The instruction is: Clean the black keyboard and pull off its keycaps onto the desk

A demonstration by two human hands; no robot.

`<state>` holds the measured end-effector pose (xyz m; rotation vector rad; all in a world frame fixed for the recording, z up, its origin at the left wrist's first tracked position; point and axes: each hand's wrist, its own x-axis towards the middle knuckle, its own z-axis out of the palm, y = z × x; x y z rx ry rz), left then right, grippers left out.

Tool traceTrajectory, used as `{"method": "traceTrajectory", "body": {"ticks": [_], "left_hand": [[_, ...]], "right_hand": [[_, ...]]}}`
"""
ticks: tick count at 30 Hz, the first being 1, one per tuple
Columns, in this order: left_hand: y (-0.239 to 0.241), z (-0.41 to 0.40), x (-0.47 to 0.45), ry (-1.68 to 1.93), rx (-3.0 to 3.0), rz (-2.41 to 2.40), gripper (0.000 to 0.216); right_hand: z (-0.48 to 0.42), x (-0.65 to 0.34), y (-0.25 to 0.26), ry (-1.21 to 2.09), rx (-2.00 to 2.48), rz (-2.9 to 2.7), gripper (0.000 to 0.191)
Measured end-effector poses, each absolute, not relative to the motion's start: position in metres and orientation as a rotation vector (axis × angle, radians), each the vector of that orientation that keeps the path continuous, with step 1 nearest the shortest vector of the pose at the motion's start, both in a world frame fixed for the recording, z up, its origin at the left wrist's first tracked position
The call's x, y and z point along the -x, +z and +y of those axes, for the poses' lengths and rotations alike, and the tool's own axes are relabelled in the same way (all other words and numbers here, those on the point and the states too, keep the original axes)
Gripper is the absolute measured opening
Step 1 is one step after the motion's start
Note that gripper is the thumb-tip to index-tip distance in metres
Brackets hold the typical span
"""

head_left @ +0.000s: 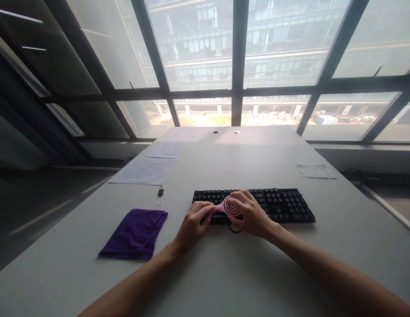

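A black keyboard (pixel 277 203) lies across the middle of a white table (pixel 224 273). Over its left half both hands meet on a small pink round tool (pixel 228 206) with ring-shaped ridges. My right hand (pixel 253 215) is curled round the tool's round head. My left hand (pixel 193 224) pinches its narrow end with closed fingers. A thin dark loop (pixel 234 229) hangs under the tool at the keyboard's front edge.
A folded purple cloth (pixel 135 233) lies left of the hands. Paper sheets (pixel 145 171) and a small dark clip (pixel 160 193) sit further left and back. Another paper (pixel 315 171) lies at right. Large windows rise behind the table's far edge.
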<state>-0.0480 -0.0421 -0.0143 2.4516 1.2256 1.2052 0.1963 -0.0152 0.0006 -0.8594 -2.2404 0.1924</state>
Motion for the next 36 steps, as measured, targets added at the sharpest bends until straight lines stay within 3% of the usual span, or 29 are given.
{"method": "traceTrajectory", "body": {"ticks": [30,36], "left_hand": [[-0.015,-0.041,0.054,1.140,-2.552,1.235,0.036],[-0.012,-0.040,0.061,1.186,-2.503,1.353,0.035]], "right_hand": [[-0.019,-0.190,-0.009,0.181,0.830,-2.274,0.053],[-0.017,-0.192,-0.009,0.124,0.856,-2.173,0.035]]}}
